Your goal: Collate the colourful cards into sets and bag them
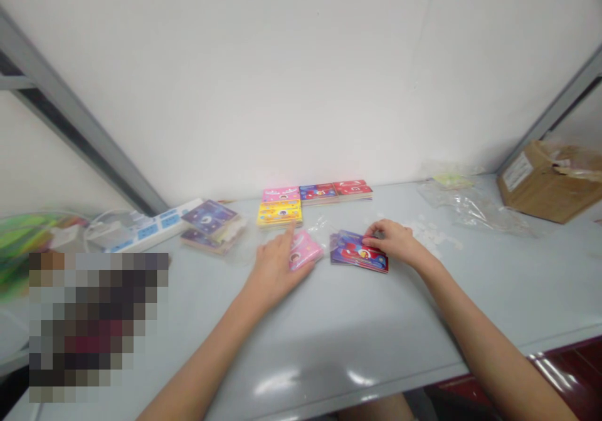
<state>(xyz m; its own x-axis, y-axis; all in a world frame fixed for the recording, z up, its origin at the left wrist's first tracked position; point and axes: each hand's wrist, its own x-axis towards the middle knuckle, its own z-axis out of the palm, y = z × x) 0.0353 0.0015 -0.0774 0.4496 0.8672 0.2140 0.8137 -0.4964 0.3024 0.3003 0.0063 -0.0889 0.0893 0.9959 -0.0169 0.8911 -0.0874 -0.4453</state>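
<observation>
My left hand (275, 270) has its fingers spread, with thumb and forefinger around a pink card packet (305, 250) in clear plastic that lies on the grey table (301, 346). To the right, my right hand (392, 240) pinches at the upper right edge of a fanned stack of blue and red cards (357, 251). Behind my hands stand neat stacks: yellow cards (280, 213), pink cards (281, 194), blue cards (318, 192) and red cards (352, 187). Small white pieces (435, 234) lie scattered right of my right hand.
Dark blue packets (211, 223) in plastic lie at left, beside a white and blue power strip (150, 229). A green bundle (23, 245) is at the far left. Crumpled clear bags (480, 211) and an open cardboard box (540, 186) are at right. A white wall (301, 82) rises behind.
</observation>
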